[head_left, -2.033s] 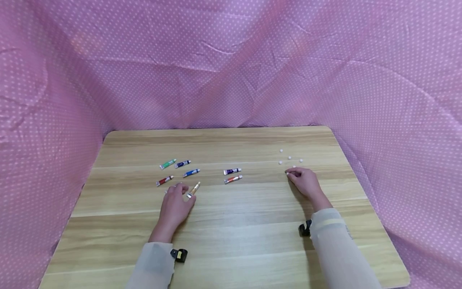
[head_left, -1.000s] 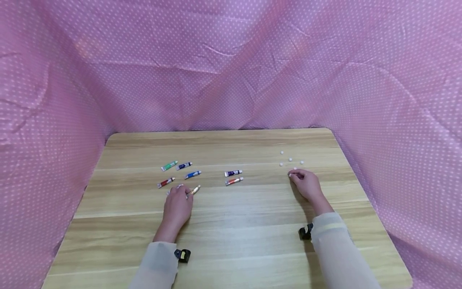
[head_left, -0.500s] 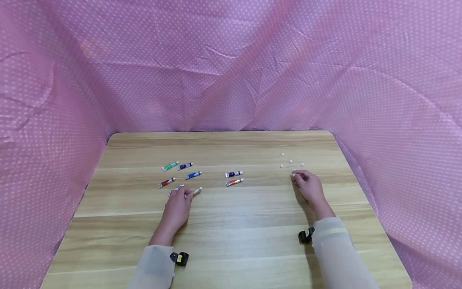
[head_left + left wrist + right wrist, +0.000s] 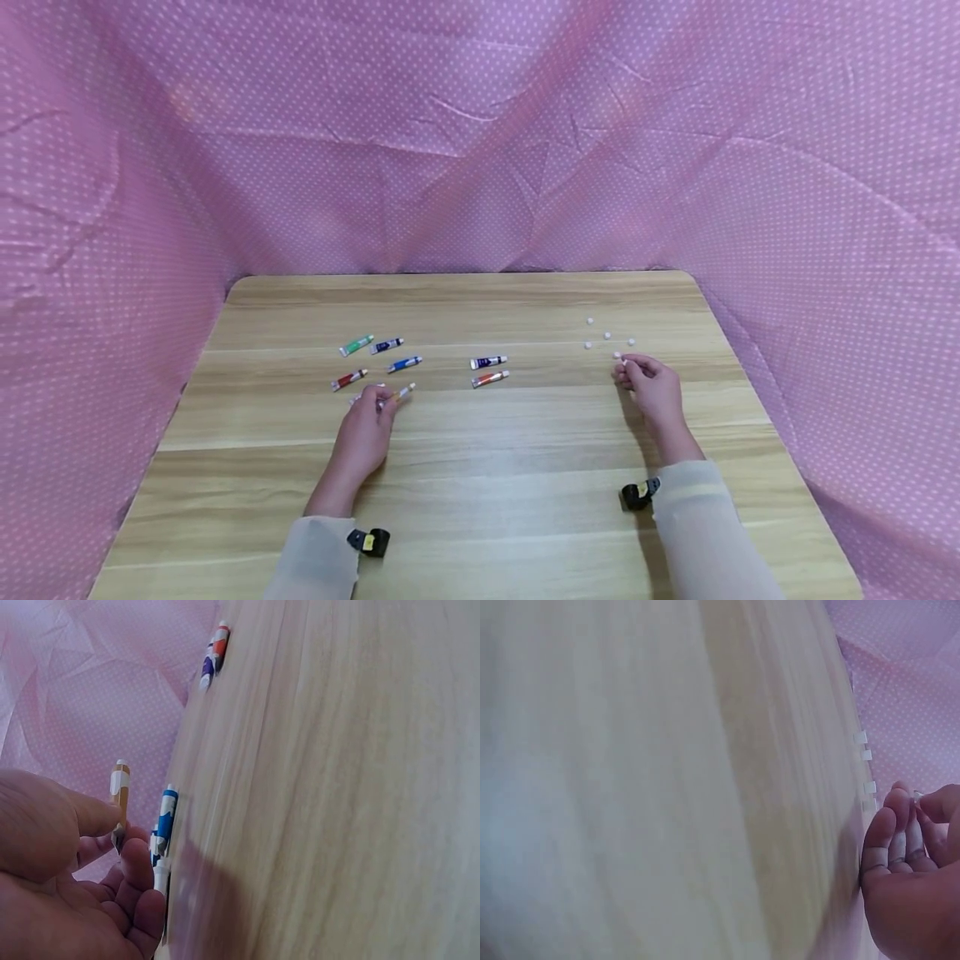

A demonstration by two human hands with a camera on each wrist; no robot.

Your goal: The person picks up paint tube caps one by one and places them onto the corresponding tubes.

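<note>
Between thumb and fingers, my left hand [image 4: 365,433] pinches an ochre paint tube [image 4: 120,787], its white-tipped end pointing away from me. Under that hand a white paint tube [image 4: 162,881] lies partly hidden on the table. Just beyond are a red tube [image 4: 349,380] and a blue tube [image 4: 405,364]. My right hand [image 4: 656,400] is over the right side, where thumb and fingertip pinch a small white cap-like piece [image 4: 917,796]. Another white piece [image 4: 617,356] shows right at its fingertips.
A green tube [image 4: 356,345] and a dark blue one [image 4: 387,345] lie at the back left. A purple tube [image 4: 489,362] and an orange tube [image 4: 491,379] lie mid-table. Several white pieces [image 4: 607,336] are scattered at right. Pink dotted cloth [image 4: 480,167] surrounds the wooden table [image 4: 480,500].
My left hand, earlier open around the ochre tube, has closed its thumb and fingers on it and raised it. My right hand has shifted a little rightward, keeping its pinch.
</note>
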